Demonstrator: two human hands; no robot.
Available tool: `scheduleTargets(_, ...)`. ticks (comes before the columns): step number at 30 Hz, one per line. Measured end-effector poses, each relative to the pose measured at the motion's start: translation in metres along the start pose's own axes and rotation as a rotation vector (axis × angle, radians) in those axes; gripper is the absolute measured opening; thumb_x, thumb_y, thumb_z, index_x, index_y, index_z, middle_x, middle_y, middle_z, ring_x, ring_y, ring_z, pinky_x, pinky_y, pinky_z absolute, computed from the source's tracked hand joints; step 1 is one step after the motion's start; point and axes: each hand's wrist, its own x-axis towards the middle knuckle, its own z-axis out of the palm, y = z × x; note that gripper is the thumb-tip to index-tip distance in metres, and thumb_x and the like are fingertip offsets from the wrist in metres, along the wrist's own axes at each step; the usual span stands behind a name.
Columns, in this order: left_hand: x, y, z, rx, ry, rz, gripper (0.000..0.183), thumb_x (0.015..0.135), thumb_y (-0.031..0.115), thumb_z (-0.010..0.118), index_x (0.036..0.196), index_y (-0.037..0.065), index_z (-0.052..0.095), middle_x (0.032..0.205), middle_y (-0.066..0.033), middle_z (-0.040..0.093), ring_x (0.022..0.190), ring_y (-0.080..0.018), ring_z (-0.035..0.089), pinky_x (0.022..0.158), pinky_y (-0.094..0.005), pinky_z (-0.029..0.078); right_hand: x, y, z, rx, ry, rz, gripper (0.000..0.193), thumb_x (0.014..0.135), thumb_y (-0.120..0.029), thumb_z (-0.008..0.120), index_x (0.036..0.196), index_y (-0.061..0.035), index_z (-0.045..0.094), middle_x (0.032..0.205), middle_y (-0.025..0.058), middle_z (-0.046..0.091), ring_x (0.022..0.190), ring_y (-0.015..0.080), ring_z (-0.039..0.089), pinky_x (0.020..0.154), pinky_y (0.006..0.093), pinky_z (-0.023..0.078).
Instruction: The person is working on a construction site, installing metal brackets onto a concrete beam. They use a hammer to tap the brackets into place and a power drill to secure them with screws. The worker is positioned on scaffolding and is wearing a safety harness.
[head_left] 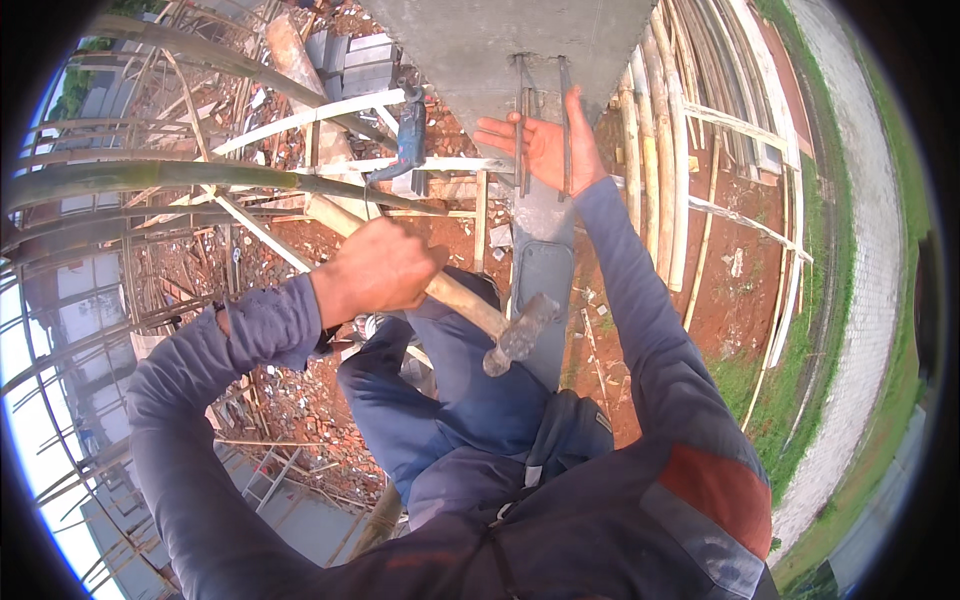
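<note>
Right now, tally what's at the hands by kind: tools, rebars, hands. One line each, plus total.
Hammers: 1, hammer gripped in the left hand
Rebars sticking out of the concrete column: 2, rebars, behind the open right hand
Blue tools: 1, blue tool hanging on the bamboo scaffold
Hands: 2
Total: 6

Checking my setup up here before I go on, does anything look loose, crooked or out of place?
Two things stand out. A blue power tool hangs off the bamboo scaffold pole rather than sitting on anything flat. Broken brick rubble litters the red ground far below. The hammer sits firmly in the left hand.
</note>
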Motion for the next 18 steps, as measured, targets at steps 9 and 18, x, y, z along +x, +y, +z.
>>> scheduleTargets(9,-0.011,0.024,-0.002,-0.005,-0.059,0.022,0.017,0.072,0.019,0.068,0.082,0.006,0.063,0.064,-0.0111,0.064,0.06,-0.0309,0.066,0.054,-0.0419,0.053,0.0,0.007,-0.008,0.056,-0.032,-0.017,0.1,0.085,-0.087,0.022,0.117,0.0015,0.057,0.145,0.031,0.043,0.139,0.0432,0.039,0.12,0.043,0.028)
scheduleTargets(18,0.013,-0.046,-0.072,-0.158,0.479,-0.497,0.013,0.075,0.015,0.066,0.082,0.004,0.066,0.06,-0.0187,0.062,0.06,-0.0394,0.064,0.059,-0.0472,0.053,0.002,0.003,0.0,-0.009,0.144,-0.009,0.096,0.087,-0.084,0.025,0.117,0.0012,0.058,0.144,0.0309,0.045,0.138,0.0416,0.041,0.116,0.039,0.036)
